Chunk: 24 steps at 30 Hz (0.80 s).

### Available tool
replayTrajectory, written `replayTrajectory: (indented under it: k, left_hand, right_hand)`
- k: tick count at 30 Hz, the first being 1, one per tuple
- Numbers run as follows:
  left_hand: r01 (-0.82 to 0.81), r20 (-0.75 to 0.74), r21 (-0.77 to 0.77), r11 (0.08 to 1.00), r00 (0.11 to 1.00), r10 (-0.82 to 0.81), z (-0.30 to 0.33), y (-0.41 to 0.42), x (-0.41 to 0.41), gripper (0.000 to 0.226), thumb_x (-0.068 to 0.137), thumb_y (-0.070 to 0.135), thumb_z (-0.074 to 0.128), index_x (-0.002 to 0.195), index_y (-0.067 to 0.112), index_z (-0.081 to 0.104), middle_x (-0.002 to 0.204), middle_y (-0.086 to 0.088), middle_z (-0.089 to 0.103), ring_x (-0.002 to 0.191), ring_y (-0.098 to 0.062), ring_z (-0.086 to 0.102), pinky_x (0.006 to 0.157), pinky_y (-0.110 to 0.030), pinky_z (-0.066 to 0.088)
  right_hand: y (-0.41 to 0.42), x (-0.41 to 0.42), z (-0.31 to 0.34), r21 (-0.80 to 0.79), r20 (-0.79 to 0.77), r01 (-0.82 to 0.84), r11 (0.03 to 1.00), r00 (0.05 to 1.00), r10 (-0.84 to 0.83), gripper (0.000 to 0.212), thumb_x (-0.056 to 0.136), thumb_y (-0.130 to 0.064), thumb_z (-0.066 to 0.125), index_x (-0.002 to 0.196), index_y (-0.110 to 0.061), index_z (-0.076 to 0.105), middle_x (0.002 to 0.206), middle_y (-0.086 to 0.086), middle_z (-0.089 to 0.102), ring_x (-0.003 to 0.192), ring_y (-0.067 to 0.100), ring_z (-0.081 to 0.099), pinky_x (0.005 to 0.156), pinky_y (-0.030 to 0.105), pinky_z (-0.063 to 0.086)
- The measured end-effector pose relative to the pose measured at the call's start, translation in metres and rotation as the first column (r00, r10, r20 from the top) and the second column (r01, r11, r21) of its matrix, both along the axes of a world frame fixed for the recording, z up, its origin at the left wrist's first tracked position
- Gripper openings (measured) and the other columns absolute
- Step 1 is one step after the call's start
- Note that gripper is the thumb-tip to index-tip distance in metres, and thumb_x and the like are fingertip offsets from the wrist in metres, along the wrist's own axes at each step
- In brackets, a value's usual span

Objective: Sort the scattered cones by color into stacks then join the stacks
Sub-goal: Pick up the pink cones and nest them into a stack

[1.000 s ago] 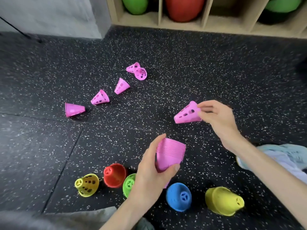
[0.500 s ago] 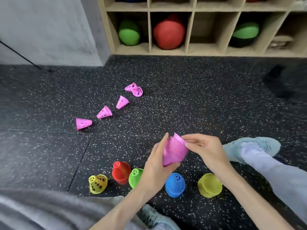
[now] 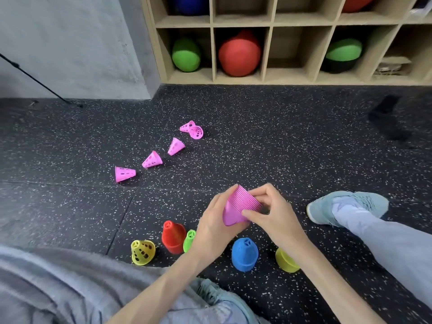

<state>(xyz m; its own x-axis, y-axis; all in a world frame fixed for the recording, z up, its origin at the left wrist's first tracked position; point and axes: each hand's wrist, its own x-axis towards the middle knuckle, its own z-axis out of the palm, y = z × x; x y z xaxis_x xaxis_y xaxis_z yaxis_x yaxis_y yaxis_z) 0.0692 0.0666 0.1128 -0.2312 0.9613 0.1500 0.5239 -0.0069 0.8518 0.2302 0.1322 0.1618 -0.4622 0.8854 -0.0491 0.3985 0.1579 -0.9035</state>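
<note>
Above speckled floor, both hands (image 3: 245,220) grip ribbed (pink) stack (image 3: 243,204).

I am seeing a ribbed pink stack (image 3: 240,208) tilting above the floor. Five loose pink cones (image 3: 152,159) are lying on their sides in a diagonal line beyond. Red (image 3: 173,237), green (image 3: 189,240), blue (image 3: 244,254) and yellow stacks (image 3: 286,260) are sitting nearest, beside one perforated yellow cone (image 3: 142,252).

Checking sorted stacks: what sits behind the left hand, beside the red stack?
A green stack shows partly, standing against the red stack; the left hand, gripping the pink stack, covers its right side.
</note>
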Motion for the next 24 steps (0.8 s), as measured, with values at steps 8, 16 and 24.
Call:
replayTrajectory:
  k: [8,16,24]
  left_hand:
    - [-0.014,-0.027,0.015,1.000,1.000,0.014,0.009,-0.001,-0.014,0.081,0.079,0.031,0.084,0.147,0.044,0.043,0.135,0.024,0.054,0.124,0.003,0.052,0.100,-0.024,0.046]
    - [0.154,-0.134,-0.172,0.973,0.975,-0.178,0.029,0.014,-0.069,0.079,0.084,0.042,0.080,0.151,0.036,0.040,0.141,0.015,0.055,0.110,0.001,0.059,0.096,-0.024,0.051]
    - [-0.138,-0.375,-0.271,0.953,0.927,0.027,0.016,0.030,-0.209,0.048,0.100,0.043,0.060,0.144,0.026,0.050,0.142,0.003,0.058,0.116,-0.010,0.062,0.101,-0.035,0.053]
  right_hand:
    - [0.000,-0.016,0.008,0.068,0.145,-0.089,0.994,0.986,0.078,0.056,0.088,-0.024,0.077,0.127,-0.040,0.041,0.107,-0.014,0.061,0.090,0.004,0.062,0.065,0.018,0.045]
    - [0.006,-0.046,0.002,0.051,0.031,0.000,0.999,1.000,-0.002,0.060,0.081,-0.023,0.082,0.127,-0.041,0.048,0.103,-0.008,0.066,0.088,0.009,0.064,0.076,0.036,0.054]
    - [0.007,-0.073,-0.012,0.013,-0.101,0.093,0.996,0.991,-0.091,0.055,0.083,-0.017,0.080,0.126,-0.037,0.052,0.106,-0.014,0.067,0.092,-0.002,0.064,0.084,0.031,0.054]
